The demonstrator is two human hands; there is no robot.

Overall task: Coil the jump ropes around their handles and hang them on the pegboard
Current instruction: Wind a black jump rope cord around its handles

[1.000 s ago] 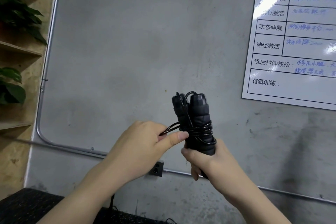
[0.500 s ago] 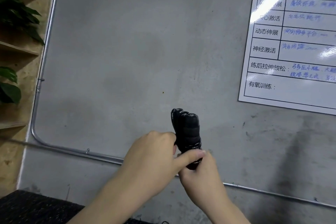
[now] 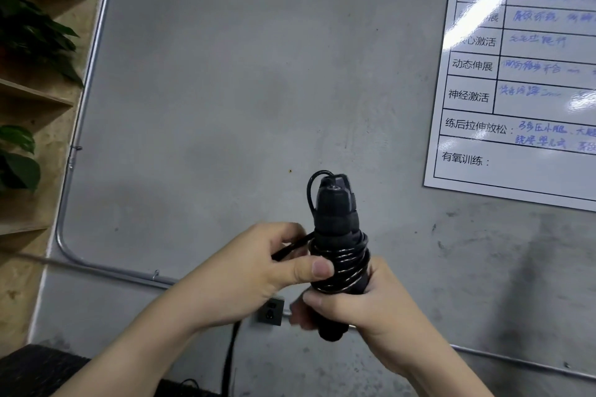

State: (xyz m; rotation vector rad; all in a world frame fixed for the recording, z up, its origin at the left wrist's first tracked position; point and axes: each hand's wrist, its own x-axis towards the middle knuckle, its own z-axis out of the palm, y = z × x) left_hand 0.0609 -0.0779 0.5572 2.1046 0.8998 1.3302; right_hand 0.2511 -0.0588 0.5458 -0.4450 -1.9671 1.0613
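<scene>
Holding the black handles (image 3: pixel 335 216) upright, the right hand (image 3: pixel 364 303) grips them low while the left hand (image 3: pixel 254 271) pinches the rope (image 3: pixel 342 261) wound round them.

I face a grey concrete wall (image 3: pixel 225 74) with a metal conduit (image 3: pixel 96 42) running down and along it to a socket (image 3: pixel 271 311). A whiteboard (image 3: pixel 516 164) with glare hangs upper right. At my left stand wooden shelves (image 3: pixel 35 93) with leafy plants (image 3: pixel 32 32).
</scene>
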